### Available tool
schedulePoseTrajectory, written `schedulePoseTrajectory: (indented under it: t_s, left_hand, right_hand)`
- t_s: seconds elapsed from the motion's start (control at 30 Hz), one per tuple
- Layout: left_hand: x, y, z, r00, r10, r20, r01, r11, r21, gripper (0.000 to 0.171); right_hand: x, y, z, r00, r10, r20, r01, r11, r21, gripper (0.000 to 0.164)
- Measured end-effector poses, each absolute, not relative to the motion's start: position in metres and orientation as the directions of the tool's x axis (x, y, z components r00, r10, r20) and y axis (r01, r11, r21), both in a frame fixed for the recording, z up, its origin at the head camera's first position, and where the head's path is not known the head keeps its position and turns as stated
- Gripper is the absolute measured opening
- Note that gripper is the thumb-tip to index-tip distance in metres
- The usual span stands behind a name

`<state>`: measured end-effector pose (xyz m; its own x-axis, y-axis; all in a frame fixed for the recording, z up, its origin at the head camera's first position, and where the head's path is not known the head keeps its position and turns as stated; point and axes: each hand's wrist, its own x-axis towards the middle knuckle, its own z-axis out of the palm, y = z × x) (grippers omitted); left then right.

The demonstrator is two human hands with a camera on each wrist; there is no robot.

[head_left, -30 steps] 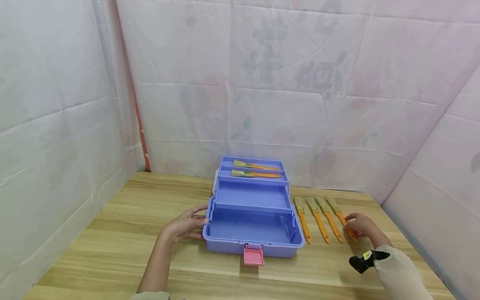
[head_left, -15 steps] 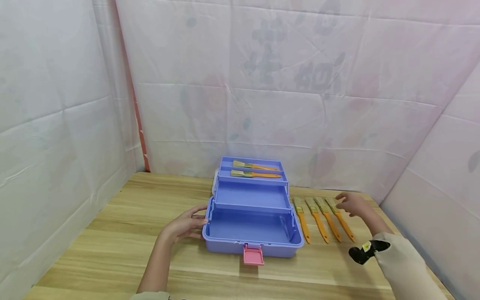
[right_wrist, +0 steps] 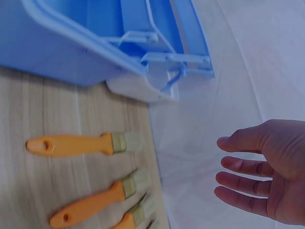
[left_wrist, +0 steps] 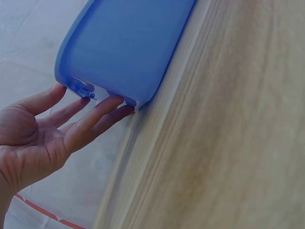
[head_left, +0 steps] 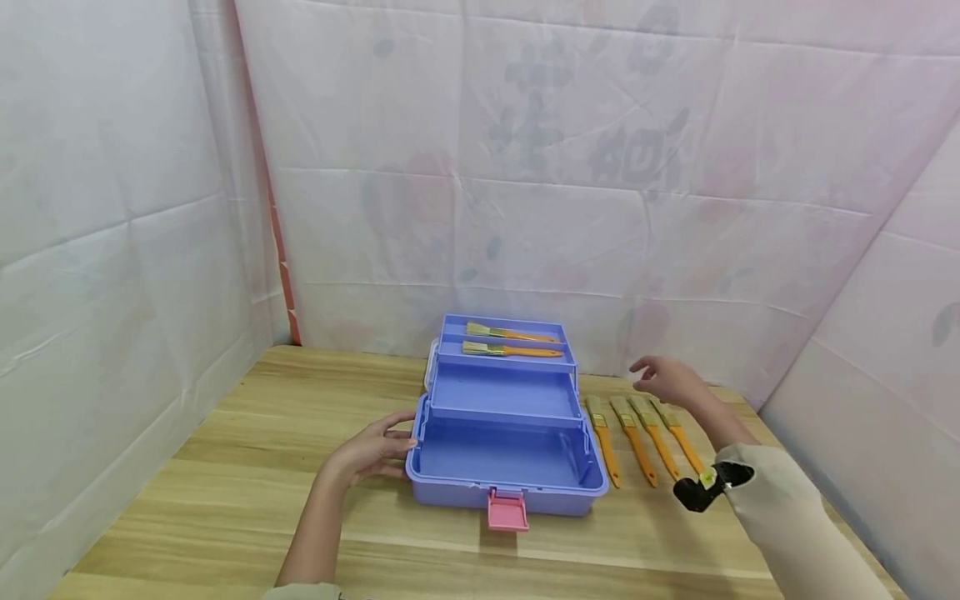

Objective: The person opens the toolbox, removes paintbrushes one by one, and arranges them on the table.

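Observation:
A blue-purple fold-out toolbox [head_left: 450, 493] stands on the table with its tiered trays raised. My left hand [head_left: 372, 452] rests against its left side, fingertips [left_wrist: 113, 101] touching the wall and thumb at the rim. In the top tray [head_left: 450, 327] lie two paintbrushes with orange handles. Several more paintbrushes [head_left: 637, 442] lie side by side on the table, right of the box. Above and behind their bristle ends hovers my right hand [head_left: 670, 382]. It holds nothing, and its fingers are loosely extended in the right wrist view.
The middle tray [head_left: 506, 392] and the deep bottom compartment [head_left: 495, 457] are bare. A pink latch [head_left: 507, 512] hangs from the front of the box. Pale sheets [head_left: 450, 225] surround the wooden table [head_left: 247, 492] at the back and sides.
My right hand has moved from the handle of the rightmost paintbrush up and away, then leftward past the bristle ends. My left hand and the toolbox stay put.

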<state>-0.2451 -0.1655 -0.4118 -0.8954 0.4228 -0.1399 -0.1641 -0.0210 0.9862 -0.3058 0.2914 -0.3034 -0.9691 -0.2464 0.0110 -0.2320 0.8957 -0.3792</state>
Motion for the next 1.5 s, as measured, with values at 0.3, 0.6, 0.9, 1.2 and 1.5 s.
schedulePoseTrajectory:
  t_s: [0.3,0.6,0.9,1.2,1.5]
  left_hand:
    - [-0.244,-0.165,-0.409,-0.898,0.415,-0.145,-0.176,-0.038,0.984,0.060]
    - [-0.244,-0.164,-0.409,-0.901,0.407,-0.149,-0.175,-0.029,0.984,0.060]
    - [-0.244,-0.167,-0.408,-0.898,0.416,-0.142,-0.168,-0.027,0.985,0.061]
    - [-0.241,-0.164,-0.409,-0.891,0.432,-0.137,-0.163,-0.024,0.986,0.060]
    - [-0.240,-0.166,-0.411,-0.887,0.441,-0.135,-0.167,-0.034,0.985,0.062]
  right_hand:
    - [-0.320,0.251,-0.286,-0.939,-0.324,0.115,-0.343,0.876,-0.339,0.028]
    - [-0.331,0.214,-0.279,-0.928,-0.341,0.150,-0.372,0.873,-0.315,0.024]
    - [-0.345,0.179,-0.275,-0.898,-0.405,0.173,-0.439,0.854,-0.280,0.020]
    - [-0.361,0.162,-0.292,-0.856,-0.484,0.182,-0.517,0.808,-0.284,0.016]
    - [-0.368,0.150,-0.305,-0.840,-0.512,0.179,-0.541,0.814,-0.212,0.011]
